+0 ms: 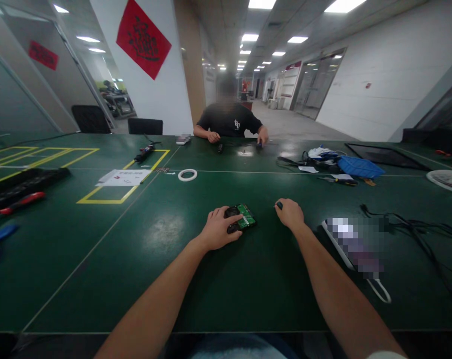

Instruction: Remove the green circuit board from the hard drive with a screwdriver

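On the green tabletop in front of me lies a hard drive [247,215], its green circuit board facing up. My left hand [219,229] holds it from the left, with the index finger stretched across the board and the thumb along the near edge. Part of the drive is hidden under the fingers. To the right, apart from the drive, my right hand [290,214] is closed around a screwdriver [279,205]. Only its dark front end and a short thin tip show, pointing left.
Right of my right arm lies a phone-like device [355,249] with a white strap, beside black cables [416,224]. Farther off are a blue pouch [360,166], pliers, a white tape roll [187,175] and paper [124,177]. A red-handled tool [24,202] lies left. Another person [229,119] sits opposite.
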`<state>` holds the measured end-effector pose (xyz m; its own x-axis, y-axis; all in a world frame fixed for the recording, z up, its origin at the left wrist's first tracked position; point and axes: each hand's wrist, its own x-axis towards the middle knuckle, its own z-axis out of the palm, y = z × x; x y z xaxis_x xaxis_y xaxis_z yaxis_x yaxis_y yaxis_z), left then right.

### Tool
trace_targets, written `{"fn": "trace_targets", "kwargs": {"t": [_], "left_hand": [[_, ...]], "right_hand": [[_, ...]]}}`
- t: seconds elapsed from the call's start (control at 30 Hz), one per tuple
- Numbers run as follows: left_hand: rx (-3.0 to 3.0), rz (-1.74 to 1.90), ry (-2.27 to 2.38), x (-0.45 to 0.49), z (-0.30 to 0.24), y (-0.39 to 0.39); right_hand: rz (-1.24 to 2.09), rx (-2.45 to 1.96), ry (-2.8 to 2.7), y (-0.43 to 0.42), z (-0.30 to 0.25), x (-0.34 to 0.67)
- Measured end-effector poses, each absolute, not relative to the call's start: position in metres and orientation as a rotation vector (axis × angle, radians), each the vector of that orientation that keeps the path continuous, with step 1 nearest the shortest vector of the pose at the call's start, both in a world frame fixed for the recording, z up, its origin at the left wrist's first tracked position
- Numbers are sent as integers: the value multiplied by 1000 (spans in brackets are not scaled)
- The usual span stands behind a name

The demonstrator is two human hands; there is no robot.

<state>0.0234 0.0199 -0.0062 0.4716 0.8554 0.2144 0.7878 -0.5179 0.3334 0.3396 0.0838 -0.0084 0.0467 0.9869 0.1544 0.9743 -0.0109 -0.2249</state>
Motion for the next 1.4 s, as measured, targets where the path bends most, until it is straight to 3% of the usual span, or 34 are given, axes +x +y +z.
{"fn": "trace_targets", "kwargs": {"t": [0.4, 0.67, 0.93, 1.4], "left_hand": [[2548, 546, 1412, 21, -9, 21], [2547, 549, 1415, 22, -9, 21], [2544, 526, 1438, 22, -8, 21], [2543, 537, 1428, 21, -9, 21]], "right_hand": [[64, -2116, -2009, 79, -1, 322], [154, -1890, -2003, 63, 18, 298], [479, -1324, -2262, 40, 39, 270], [558, -1239, -2358, 36, 43, 268]]}}
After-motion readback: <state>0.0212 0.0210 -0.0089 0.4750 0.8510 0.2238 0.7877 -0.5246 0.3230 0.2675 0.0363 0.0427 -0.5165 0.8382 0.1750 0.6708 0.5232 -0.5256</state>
